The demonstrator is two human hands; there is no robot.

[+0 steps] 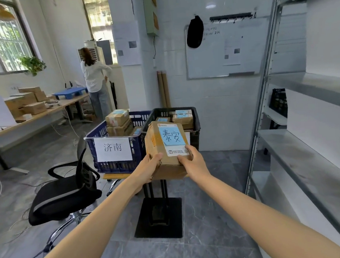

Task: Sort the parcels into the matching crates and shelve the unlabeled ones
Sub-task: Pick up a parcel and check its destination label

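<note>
Gripping the brown cardboard parcel (158,150) with a handwritten blue note on its glossy label, the left hand (150,167) curls round its near left corner and the right hand (193,160) clasps the right one, holding it just in front of the black lattice plastic crate (196,124). The sort looks partway done: taped cardboard boxes (183,118) lie inside that crate and in the blue slatted plastic crate (115,165) against its left side, while the dull grey metal shelves (301,159) to its right show no parcels.
</note>
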